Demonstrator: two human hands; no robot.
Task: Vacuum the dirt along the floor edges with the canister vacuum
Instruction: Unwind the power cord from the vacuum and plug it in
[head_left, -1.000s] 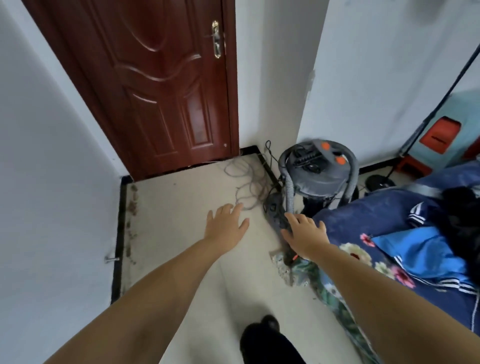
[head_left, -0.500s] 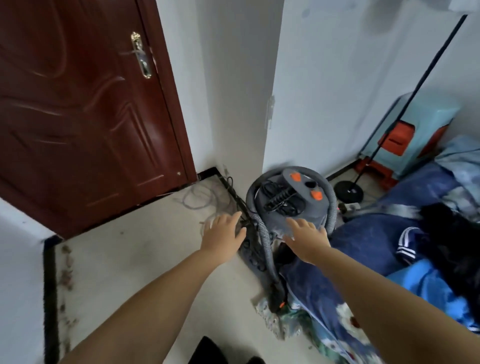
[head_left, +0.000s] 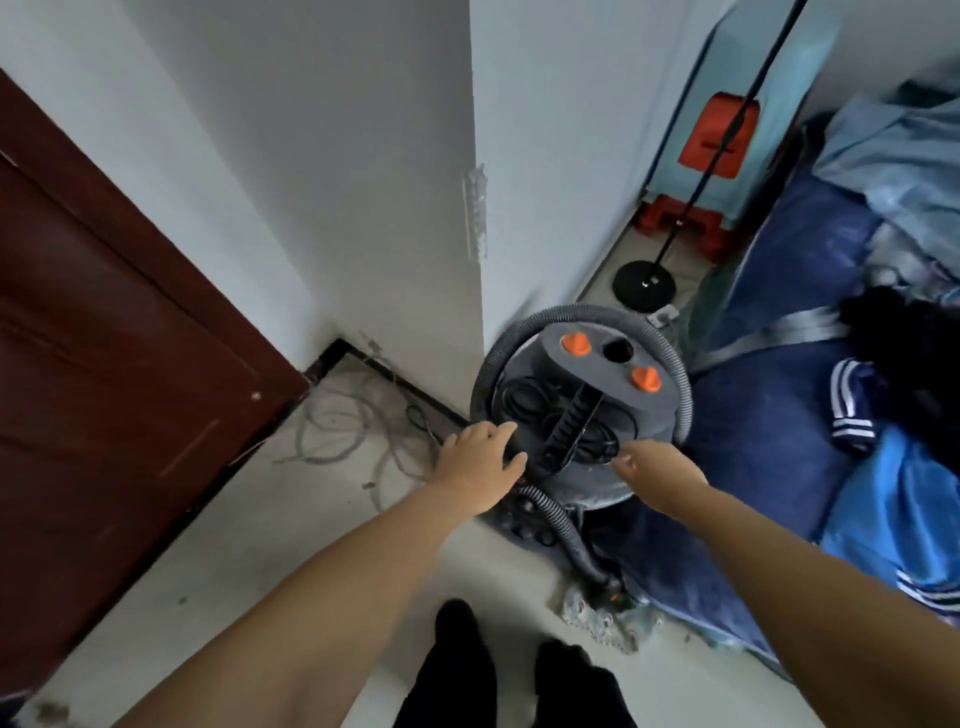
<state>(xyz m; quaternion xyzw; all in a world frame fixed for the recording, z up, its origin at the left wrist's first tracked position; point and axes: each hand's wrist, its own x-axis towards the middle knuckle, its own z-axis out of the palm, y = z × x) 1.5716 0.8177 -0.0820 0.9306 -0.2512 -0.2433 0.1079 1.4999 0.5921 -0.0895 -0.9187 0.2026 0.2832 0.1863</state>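
Note:
A grey canister vacuum (head_left: 602, 374) with two orange knobs stands against the white wall corner, seen from above. Its ribbed grey hose (head_left: 561, 525) loops around the lid and trails down to the floor in front. My left hand (head_left: 480, 465) hovers at the canister's left front rim, fingers spread, holding nothing. At the right front rim my right hand (head_left: 660, 473) reaches in with fingers apart, also holding nothing. A black cord lies coiled on the lid between both hands.
A dark red door (head_left: 98, 395) fills the left. Loose grey cable (head_left: 348, 426) lies on the pale floor by the black skirting. A bed with blue bedding (head_left: 779, 415) crowds the right. A black lamp stand base (head_left: 644, 283) and red stool (head_left: 685, 218) sit behind the vacuum.
I have stepped closer to the vacuum, so it now sits right under my hands. Both hands moved forward from above the floor to the canister's front rim.

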